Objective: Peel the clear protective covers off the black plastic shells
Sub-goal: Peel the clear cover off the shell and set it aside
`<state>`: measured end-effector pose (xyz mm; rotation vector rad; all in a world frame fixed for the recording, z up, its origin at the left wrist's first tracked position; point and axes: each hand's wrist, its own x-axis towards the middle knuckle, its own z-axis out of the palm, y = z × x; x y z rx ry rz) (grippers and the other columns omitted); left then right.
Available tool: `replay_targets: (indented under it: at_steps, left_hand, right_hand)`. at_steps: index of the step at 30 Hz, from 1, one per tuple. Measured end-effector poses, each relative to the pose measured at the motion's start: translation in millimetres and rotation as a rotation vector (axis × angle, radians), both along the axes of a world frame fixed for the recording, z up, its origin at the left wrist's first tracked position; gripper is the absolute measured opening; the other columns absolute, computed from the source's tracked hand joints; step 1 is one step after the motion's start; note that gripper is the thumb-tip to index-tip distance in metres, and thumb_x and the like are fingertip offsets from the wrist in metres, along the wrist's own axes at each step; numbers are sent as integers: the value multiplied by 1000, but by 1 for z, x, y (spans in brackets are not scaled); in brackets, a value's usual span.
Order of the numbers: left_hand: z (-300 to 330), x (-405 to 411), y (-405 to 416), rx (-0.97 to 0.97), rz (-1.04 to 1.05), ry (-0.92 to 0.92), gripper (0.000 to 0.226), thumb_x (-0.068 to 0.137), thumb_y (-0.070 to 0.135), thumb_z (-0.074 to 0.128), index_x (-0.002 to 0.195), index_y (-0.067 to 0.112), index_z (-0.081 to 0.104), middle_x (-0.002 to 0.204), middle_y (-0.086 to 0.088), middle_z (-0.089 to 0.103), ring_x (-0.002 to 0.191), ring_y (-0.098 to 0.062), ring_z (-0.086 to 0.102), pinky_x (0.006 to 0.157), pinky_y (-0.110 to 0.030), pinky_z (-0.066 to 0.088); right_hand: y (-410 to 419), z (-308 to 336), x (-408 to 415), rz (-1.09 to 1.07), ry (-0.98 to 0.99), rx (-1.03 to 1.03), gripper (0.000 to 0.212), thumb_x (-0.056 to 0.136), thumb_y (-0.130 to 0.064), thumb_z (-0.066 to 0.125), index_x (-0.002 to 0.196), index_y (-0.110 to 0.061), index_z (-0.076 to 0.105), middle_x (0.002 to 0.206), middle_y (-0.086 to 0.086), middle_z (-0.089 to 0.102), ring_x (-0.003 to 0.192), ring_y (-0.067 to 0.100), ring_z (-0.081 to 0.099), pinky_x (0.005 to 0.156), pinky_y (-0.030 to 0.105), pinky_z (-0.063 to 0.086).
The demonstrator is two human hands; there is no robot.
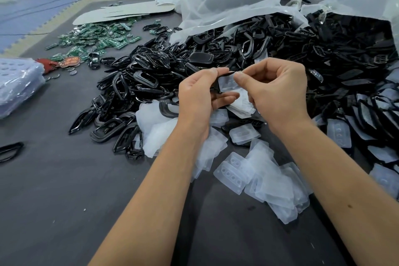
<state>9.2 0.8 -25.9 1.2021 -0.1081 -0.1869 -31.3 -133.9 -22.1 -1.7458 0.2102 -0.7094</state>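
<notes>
Your left hand (199,93) grips a black shell (217,84) edge-on over the middle of the worktop (64,179), fingers curled around it. Your right hand (278,91) pinches the clear cover (228,83) on it between thumb and forefinger. Peeled covers (259,170) lie heaped right below your wrists, and the pile of black shells (237,50) spills from white bags (226,0) just behind. Green circuit boards (97,39) lie toward the far left edge
</notes>
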Motion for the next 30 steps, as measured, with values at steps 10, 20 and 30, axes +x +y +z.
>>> replay_targets:
  at_steps: [10, 20, 30]
  left_hand:
    - [-2, 1, 0, -17, -17, -1, 24, 102, 9, 54, 101, 1, 76, 89, -16, 76, 59, -25, 70, 56, -26, 58]
    - [-4, -1, -2, 45, -25, -61, 19, 95, -9, 62, 103, 3, 74, 79, -8, 75, 56, -17, 69, 55, -20, 55]
    - [-7, 0, -1, 65, -38, -95, 20, 97, -7, 62, 100, 9, 74, 79, -7, 76, 54, -14, 68, 55, -20, 55]
  right_hand:
    - [1, -2, 0, -87, 0, -50, 16, 82, -24, 87, 73, -18, 75, 60, -3, 71, 45, 12, 63, 50, 26, 49]
    - [0, -5, 2, -100, 1, -45, 17, 81, -28, 87, 72, -22, 74, 59, -4, 70, 44, 11, 61, 50, 25, 48]
    - [-1, -8, 3, -113, 50, -40, 22, 80, -34, 87, 68, -25, 72, 61, -7, 70, 50, 6, 61, 56, 26, 47]
